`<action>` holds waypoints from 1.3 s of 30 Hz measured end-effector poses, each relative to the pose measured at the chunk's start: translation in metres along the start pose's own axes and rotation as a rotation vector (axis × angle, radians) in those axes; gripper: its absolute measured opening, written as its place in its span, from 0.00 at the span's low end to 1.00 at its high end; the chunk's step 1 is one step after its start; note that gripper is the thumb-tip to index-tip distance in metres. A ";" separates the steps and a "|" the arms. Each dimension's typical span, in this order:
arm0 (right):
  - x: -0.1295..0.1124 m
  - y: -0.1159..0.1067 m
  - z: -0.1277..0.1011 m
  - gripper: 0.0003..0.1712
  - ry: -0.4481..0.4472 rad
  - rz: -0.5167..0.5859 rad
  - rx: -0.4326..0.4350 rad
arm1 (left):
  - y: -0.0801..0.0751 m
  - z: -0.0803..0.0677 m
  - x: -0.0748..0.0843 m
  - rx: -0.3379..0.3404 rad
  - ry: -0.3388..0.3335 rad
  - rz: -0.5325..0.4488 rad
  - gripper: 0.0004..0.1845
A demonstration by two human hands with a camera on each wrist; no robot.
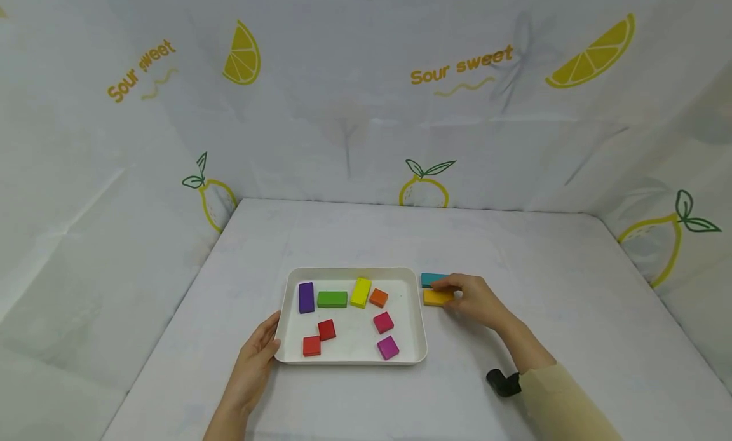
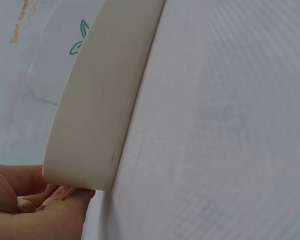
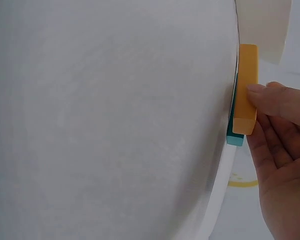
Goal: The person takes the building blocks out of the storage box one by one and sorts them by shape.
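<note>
A white tray (image 1: 354,359) lies on the table, and my left hand (image 1: 258,355) holds it at its left side. In the left wrist view the thumb and fingers meet the tray's corner (image 2: 90,125), thumb by the rim, fingers lower by the cloth. To the right of the tray, my right hand (image 1: 471,298) pinches a yellow-orange block (image 3: 247,95) between thumb and fingers. A teal block (image 1: 433,280) lies just behind it, partly covered by that hand. Inside the tray are a purple block (image 1: 306,298), a green block (image 1: 332,299) and a yellow block (image 1: 361,293).
Smaller blocks also lie in the tray: an orange one (image 1: 379,297), two red ones including the front one (image 1: 311,346), a pink one (image 1: 384,322) and a magenta one (image 1: 388,347). A black device (image 1: 503,383) sits at the right wrist. Lemon-print cloth (image 1: 343,110) stands behind the table.
</note>
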State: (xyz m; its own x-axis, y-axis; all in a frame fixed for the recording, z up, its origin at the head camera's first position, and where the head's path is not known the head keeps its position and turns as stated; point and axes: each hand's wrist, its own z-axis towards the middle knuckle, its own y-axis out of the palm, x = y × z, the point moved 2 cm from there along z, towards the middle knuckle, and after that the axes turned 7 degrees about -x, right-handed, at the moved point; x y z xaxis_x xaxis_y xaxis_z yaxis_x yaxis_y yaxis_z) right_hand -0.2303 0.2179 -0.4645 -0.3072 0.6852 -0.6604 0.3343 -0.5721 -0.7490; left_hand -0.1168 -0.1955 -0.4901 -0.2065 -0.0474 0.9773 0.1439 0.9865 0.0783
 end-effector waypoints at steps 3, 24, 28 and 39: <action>0.000 -0.001 0.000 0.22 0.001 -0.005 -0.001 | 0.000 0.000 0.001 -0.004 0.001 0.000 0.29; -0.002 0.000 0.000 0.22 0.009 0.000 -0.020 | 0.000 -0.001 0.001 -0.025 -0.001 0.004 0.29; -0.001 0.001 0.001 0.22 0.007 -0.002 -0.023 | 0.000 -0.001 0.001 -0.014 -0.006 0.001 0.29; -0.001 0.000 0.002 0.23 0.031 0.009 -0.016 | 0.000 -0.002 0.001 -0.020 0.000 0.004 0.28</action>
State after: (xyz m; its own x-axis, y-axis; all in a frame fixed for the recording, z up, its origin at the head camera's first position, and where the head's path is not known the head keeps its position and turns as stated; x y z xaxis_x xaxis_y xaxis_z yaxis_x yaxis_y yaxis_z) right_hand -0.2321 0.2163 -0.4638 -0.2760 0.6940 -0.6650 0.3511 -0.5713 -0.7419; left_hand -0.1156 -0.1962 -0.4886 -0.2060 -0.0432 0.9776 0.1639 0.9834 0.0780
